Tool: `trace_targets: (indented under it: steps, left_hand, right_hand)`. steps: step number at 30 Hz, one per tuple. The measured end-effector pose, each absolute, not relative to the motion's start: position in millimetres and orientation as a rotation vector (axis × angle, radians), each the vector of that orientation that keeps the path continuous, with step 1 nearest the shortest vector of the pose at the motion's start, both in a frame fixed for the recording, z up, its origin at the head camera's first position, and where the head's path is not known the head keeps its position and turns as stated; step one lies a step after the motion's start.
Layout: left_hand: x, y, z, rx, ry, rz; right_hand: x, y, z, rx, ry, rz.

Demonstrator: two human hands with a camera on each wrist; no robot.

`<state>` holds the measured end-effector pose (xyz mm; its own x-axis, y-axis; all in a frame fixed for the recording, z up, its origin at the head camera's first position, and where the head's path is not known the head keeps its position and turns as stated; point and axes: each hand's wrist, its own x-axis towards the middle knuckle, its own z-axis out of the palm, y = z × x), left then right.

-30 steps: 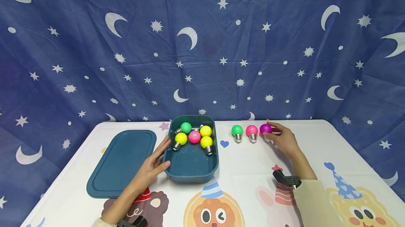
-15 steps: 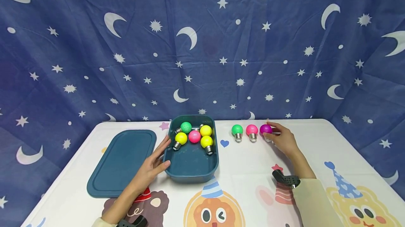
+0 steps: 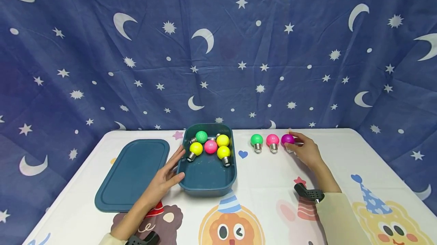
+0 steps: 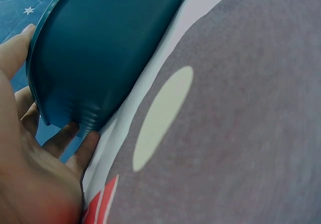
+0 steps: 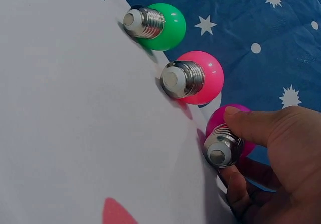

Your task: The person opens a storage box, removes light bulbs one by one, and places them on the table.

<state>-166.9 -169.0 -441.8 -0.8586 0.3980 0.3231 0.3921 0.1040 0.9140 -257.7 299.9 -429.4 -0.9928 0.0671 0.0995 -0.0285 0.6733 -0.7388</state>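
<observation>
At the right end of a short row, a purple light bulb (image 3: 287, 138) lies on the table, and my right hand (image 3: 307, 153) pinches it between thumb and fingers. Its metal screw base (image 5: 223, 146) faces the right wrist camera. To its left lie a pink bulb (image 3: 272, 140) and a green bulb (image 3: 257, 140), apart from each other. My left hand (image 3: 162, 180) touches the left side of a dark teal bin (image 3: 206, 176), fingers extended along its wall. Inside the bin, toward the back, sit several bulbs: yellow (image 3: 223, 151), pink (image 3: 210, 146) and a textured green one (image 3: 201, 137).
A flat teal lid (image 3: 131, 176) lies on the table left of the bin, partly behind my left hand. A white cloth (image 3: 259, 192) with cartoon figures covers the table. Behind its far edge hangs a blue curtain (image 3: 225, 97) with moons and stars.
</observation>
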Motion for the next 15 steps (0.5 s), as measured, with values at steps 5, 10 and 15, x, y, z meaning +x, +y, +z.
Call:
trace_targets:
  steps: [5, 10, 15]
  left_hand:
    - [-166.8, -168.9, -442.0, 0.828, 2.323, 1.936]
    - [-166.4, -168.2, -441.6, 0.823, 2.324, 1.937]
    - [-167.1, -168.5, -442.7, 0.848, 2.327, 1.94]
  right_hand:
    - [-258.3, 300.5, -430.3, -0.023, -2.765, 1.211]
    - [-258.8, 301.2, -431.2, -0.035, -2.769, 1.209]
    - [-259.4, 301.7, -431.8, -0.052, -2.767, 1.217]
